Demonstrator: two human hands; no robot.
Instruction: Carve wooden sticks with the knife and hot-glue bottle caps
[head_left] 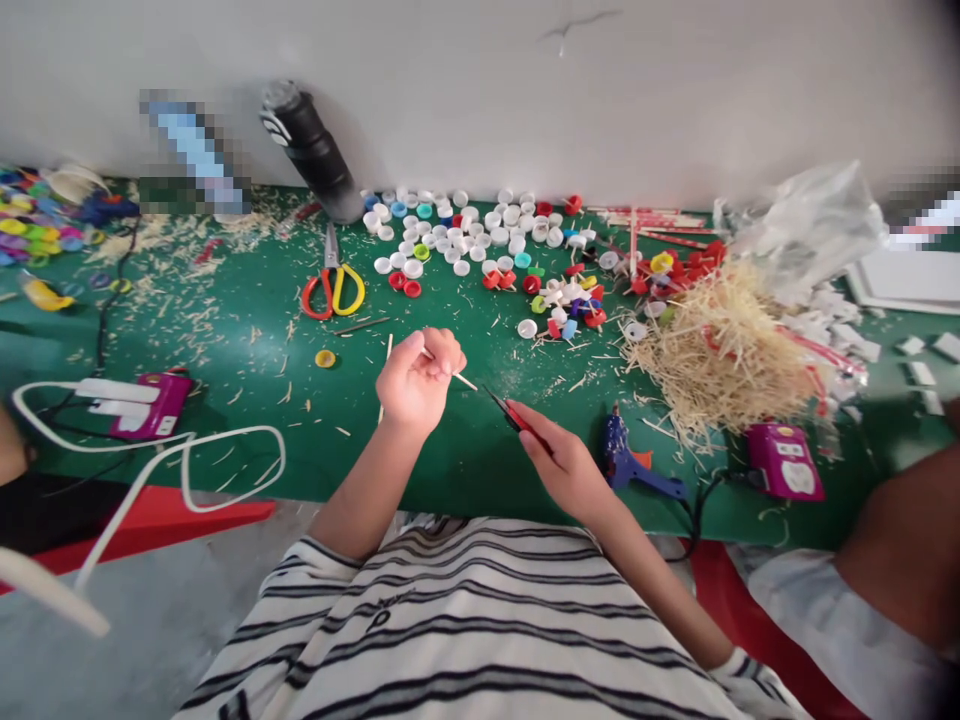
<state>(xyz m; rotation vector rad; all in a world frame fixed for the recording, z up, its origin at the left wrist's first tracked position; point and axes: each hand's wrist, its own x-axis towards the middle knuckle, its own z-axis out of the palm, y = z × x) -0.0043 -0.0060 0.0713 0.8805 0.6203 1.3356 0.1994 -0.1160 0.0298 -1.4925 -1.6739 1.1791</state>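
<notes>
My left hand [416, 380] is closed around a thin pale wooden stick [466, 382], which sticks out to the right of the fingers. In my right hand [566, 462] is a red and black craft knife [514, 414], its dark blade pointing up and left at the stick's tip. Whether blade and stick touch, I cannot tell. Beyond the left hand lie scissors [331, 268] with one red and one yellow handle, and a small yellow cap [325, 358]. A blue glue gun [621, 452] rests to the right of my right hand.
Several bottle caps [499, 236] spread along the back of the green table [450, 470]. A straw-like shavings heap [720, 365] sits at right, near a purple power block [786, 462]. A black bottle [319, 155] stands against the wall. A white cable [232, 430] loops at left. Another person's arm [904, 530] is at right.
</notes>
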